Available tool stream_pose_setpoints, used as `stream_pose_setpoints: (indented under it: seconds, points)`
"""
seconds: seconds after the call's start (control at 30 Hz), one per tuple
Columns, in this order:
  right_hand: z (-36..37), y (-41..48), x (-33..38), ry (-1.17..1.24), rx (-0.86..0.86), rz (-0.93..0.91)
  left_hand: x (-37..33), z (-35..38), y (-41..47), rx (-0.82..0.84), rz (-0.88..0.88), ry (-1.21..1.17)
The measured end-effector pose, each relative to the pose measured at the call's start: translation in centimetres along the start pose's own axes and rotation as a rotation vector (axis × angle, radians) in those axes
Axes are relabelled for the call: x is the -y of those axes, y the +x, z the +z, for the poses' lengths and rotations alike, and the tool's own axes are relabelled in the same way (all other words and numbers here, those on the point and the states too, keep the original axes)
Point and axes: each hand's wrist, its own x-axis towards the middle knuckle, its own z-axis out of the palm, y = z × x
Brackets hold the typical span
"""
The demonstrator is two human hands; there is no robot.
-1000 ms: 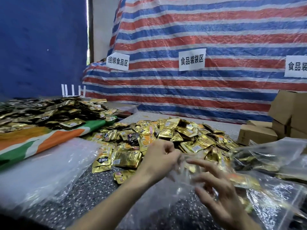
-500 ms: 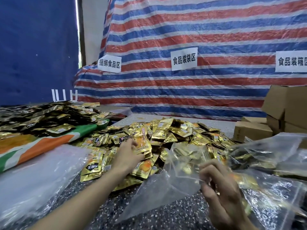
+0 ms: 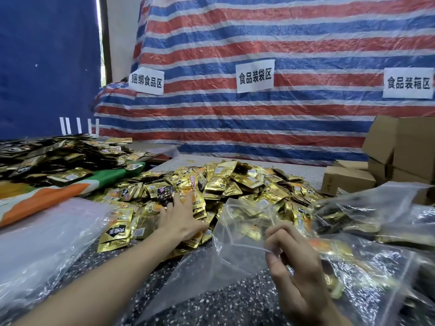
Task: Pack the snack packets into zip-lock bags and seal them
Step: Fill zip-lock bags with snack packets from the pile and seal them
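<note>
My L hand (image 3: pixel 181 220), fingers spread flat, presses crinkly gold foil packets (image 3: pixel 237 182); right of them, R hand (image 3: pixel 294 276) pinches limp clear zip-lock bag (image 3: pixel 233 250).

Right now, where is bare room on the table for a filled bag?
Bare: the near speckled table between the zip-lock bag and the right hand, and the far strip behind the gold packet pile. Crowded: that pile and the filled bags at right.

We log a dark speckled table (image 3: pixel 235 311). Gold snack packets (image 3: pixel 235 182) are heaped mid-table. Clear plastic sheeting (image 3: pixel 47 238) lies at left, with an orange-green cloth (image 3: pixel 58 196) behind it. Filled bags (image 3: pixel 367 208) sit at right, cardboard boxes (image 3: pixel 346 182) beyond. An empty zip-lock bag (image 3: pixel 235 245) trails onto the table front centre.
</note>
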Motion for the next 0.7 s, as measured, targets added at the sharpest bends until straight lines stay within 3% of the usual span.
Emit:
stream_pose_setpoints:
  seconds: [0.1, 0.33, 0.5, 0.6, 0.7]
  points:
    - [-0.1, -0.1, 0.0, 0.003, -0.001, 0.004, -0.8, -0.6, -0.6, -0.048, -0.023, -0.035]
    - [0.2, -0.5, -1.2, 0.012, -0.003, 0.030, -1.1, -3.0, -1.5, -0.251, -0.012, -0.539]
    - [0.3, -0.5, -0.7, 0.008, 0.018, 0.012, 0.3, -8.1, -1.9, -0.462, -0.034, -0.690]
    - [0.1, -0.5, -0.6, 0.012, 0.009, 0.015, 0.5, -11.8, -2.7, -0.459, -0.007, -0.861]
    - [0.1, -0.5, -0.6, 0.008, 0.018, 0.011, -0.3, -15.1, -4.3, -0.337, -0.019, -1.060]
